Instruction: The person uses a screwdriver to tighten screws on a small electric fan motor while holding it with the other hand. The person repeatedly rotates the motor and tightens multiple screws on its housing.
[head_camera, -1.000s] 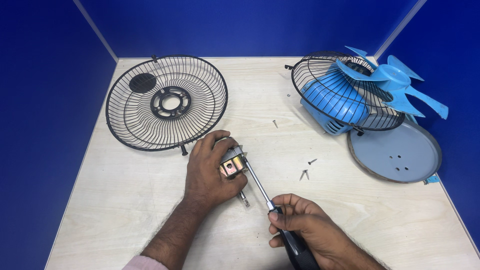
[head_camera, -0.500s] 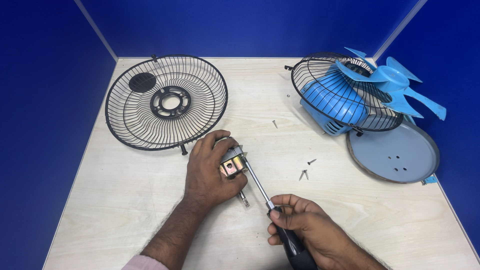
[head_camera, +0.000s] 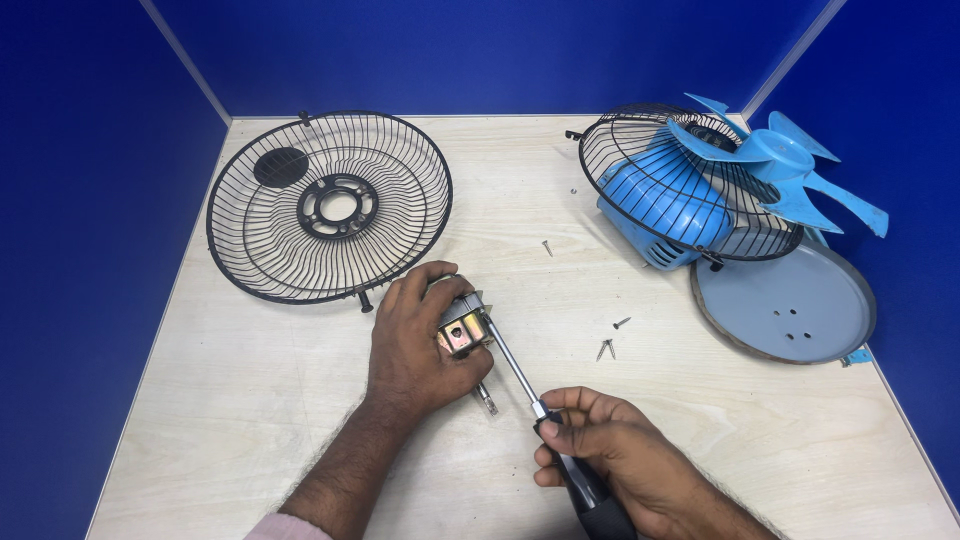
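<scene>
My left hand (head_camera: 415, 350) grips a small metal fan motor (head_camera: 463, 325) against the pale wooden table (head_camera: 250, 400). A thin shaft sticks out below that hand. My right hand (head_camera: 610, 460) holds a screwdriver (head_camera: 530, 400) by its black handle. The steel tip of the screwdriver rests on the right side of the motor.
A black wire fan guard (head_camera: 330, 205) lies flat at the back left. At the back right stand a second guard with a blue housing (head_camera: 670, 200), blue blades (head_camera: 780, 160) and a round grey base plate (head_camera: 785, 305). Loose screws (head_camera: 610, 340) lie between.
None apart from a slight shift of the view; both hands stay on the motor and the screwdriver.
</scene>
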